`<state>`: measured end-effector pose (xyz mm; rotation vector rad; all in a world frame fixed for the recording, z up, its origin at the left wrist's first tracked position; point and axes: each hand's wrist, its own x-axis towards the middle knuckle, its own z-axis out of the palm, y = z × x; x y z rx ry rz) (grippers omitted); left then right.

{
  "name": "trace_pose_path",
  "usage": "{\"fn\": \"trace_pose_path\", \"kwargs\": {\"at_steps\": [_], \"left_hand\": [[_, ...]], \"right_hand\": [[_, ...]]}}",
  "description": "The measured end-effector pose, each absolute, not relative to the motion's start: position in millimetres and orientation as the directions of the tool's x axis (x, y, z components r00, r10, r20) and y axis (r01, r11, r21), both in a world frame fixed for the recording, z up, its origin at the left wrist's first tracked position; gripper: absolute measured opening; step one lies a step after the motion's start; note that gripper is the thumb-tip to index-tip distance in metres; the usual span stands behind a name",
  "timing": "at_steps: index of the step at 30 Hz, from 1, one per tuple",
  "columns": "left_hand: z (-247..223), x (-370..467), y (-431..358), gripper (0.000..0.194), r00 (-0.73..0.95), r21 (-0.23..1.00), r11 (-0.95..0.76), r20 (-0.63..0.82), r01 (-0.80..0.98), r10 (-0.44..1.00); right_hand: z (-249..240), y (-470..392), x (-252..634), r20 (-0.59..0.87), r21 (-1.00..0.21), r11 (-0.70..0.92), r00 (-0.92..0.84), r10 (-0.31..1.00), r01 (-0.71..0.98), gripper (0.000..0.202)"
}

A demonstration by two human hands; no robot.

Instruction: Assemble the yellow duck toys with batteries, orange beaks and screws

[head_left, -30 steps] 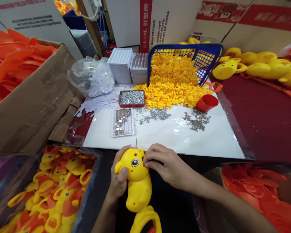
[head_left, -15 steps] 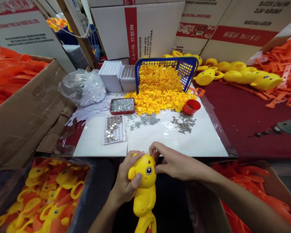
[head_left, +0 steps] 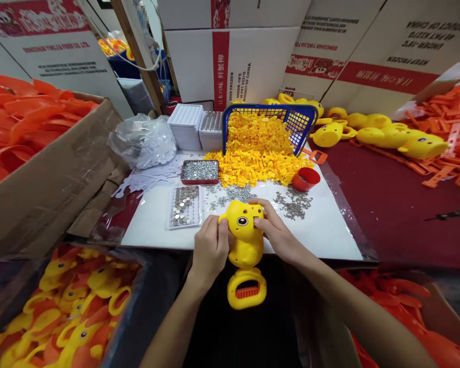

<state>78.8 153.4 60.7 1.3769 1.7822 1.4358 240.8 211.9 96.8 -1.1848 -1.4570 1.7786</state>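
Observation:
Between my hands is a yellow plastic duck-shaped toy (head_left: 246, 248) with a printed eye and a looped handle holding an orange ribbed insert. It is upright at the table's front edge, with the handle hanging lowest. My left hand (head_left: 211, 245) grips the left side of its head, thumb in front. My right hand (head_left: 278, 232) is closed on the right side of the head, thumb by a small square opening and fingers behind. Beyond the toy lie loose silver screws (head_left: 237, 194) and a white tray of round button cells (head_left: 184, 207).
A blue basket (head_left: 309, 115) spills small yellow parts (head_left: 256, 166) onto the table. Nearby are a red tin of screws (head_left: 200, 172), a red cup (head_left: 305, 179) and darker screws (head_left: 293, 203). Boxes of orange parts (head_left: 26, 117) and assembled toys (head_left: 72, 306) flank me. A drill tip (head_left: 450, 215) points in from the right.
Both hands have raised the toy toward the table and turned it, so the eye faces more to the left and the handle shows fully. The camera view has shifted slightly.

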Motion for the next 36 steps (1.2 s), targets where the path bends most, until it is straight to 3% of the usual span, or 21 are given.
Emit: {"fn": "trace_pose_path", "kwargs": {"at_steps": [4,6,9,11,16,21,24,26,28,31,34,36], "left_hand": [[57,75,160,0.042,-0.449,0.950,0.006,0.142,0.312,0.882],[54,74,162,0.044,-0.473,0.968,0.028,0.097,0.250,0.876],[52,74,164,0.048,-0.495,0.982,0.043,0.054,0.182,0.867],[53,74,164,0.049,-0.505,0.987,0.048,0.038,0.155,0.862],[54,75,164,0.051,-0.513,0.991,0.069,0.001,0.118,0.858],[52,74,165,0.049,-0.486,0.989,0.129,-0.077,0.075,0.870],[53,71,165,0.048,-0.444,0.984,0.172,-0.132,0.052,0.886],[54,69,165,0.047,-0.428,0.979,0.191,-0.144,0.068,0.892],[57,66,165,0.043,-0.435,0.973,0.192,-0.119,0.127,0.892],[62,62,165,0.034,-0.512,0.946,0.159,0.008,0.281,0.859],[68,61,167,0.034,-0.526,0.839,0.014,0.328,0.544,0.785],[71,65,169,0.035,-0.374,0.714,-0.126,0.498,0.688,0.782]], "right_hand": [[102,237,241,-0.296,-0.953,-0.179,-0.619,0.727,0.244,0.042],[105,259,243,-0.255,-0.935,0.014,-0.700,0.667,0.354,0.040],[106,297,238,-0.013,-0.708,0.460,-0.661,0.750,0.536,0.032],[102,317,228,0.073,-0.545,0.586,-0.663,0.745,0.599,0.024],[87,339,201,0.038,-0.375,0.667,-0.709,0.705,0.643,0.021],[86,322,214,0.138,-0.302,0.670,-0.664,0.735,0.678,0.031],[86,292,243,0.243,-0.357,0.666,-0.623,0.744,0.655,0.029],[81,267,264,0.321,-0.476,0.658,-0.581,0.748,0.583,0.021],[73,242,281,0.332,-0.565,0.615,-0.530,0.780,0.551,0.013],[60,214,299,0.402,-0.510,0.603,-0.449,0.798,0.613,0.011],[50,200,307,0.470,-0.396,0.619,-0.430,0.771,0.678,0.016],[47,198,311,0.468,-0.373,0.615,-0.431,0.771,0.695,0.016]]}}
